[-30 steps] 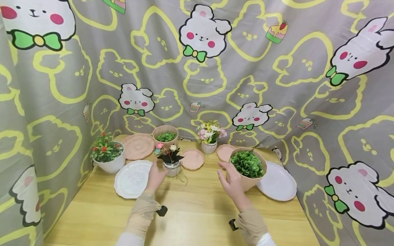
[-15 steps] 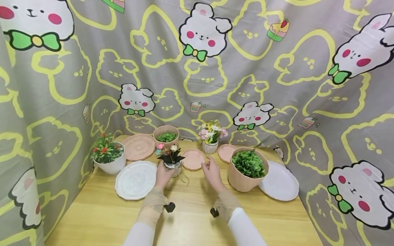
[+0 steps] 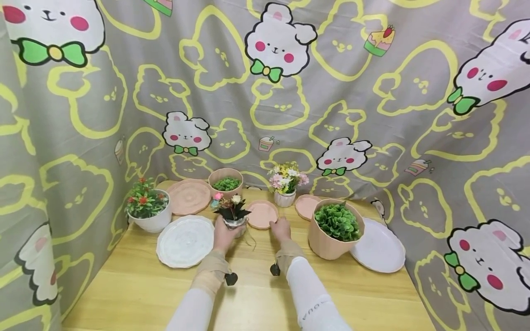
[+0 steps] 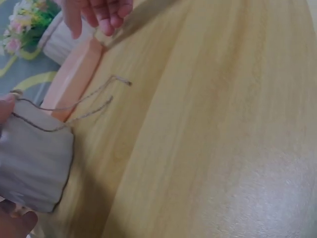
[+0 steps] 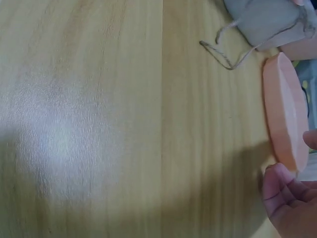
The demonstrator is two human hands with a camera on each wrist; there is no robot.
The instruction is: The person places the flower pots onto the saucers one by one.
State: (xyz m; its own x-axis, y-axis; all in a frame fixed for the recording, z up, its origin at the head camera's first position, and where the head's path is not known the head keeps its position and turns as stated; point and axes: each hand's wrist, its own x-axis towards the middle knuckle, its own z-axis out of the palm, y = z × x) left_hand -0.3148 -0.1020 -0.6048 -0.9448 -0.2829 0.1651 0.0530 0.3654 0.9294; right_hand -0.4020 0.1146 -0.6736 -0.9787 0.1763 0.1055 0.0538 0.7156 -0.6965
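Note:
My left hand (image 3: 225, 235) grips a small whitish pot of artificial flowers (image 3: 233, 212), with dark leaves and pink and white blooms. Twine hangs loose from the pot (image 4: 34, 153) in the left wrist view, where my fingers show at its rim and its lower side. At the right edge of a small pink saucer (image 3: 262, 214) is my right hand (image 3: 281, 228). Seen from the right wrist, its fingertips (image 5: 278, 174) are right at the saucer's near end, while the thumb (image 5: 311, 139) stands apart from them over the rim.
Left stand a white pot of red flowers (image 3: 151, 216), a white plate (image 3: 185, 241) and a large pink plate (image 3: 189, 196). Behind are a pink pot (image 3: 225, 174) and a flower pot (image 3: 285, 198). Right are a large leafy pot (image 3: 331, 243), a pink saucer (image 3: 305, 207) and a white plate (image 3: 385, 248).
My left hand has closed round the small flower pot. The right hand has moved left, from beside the large leafy pot to the small pink saucer's edge.

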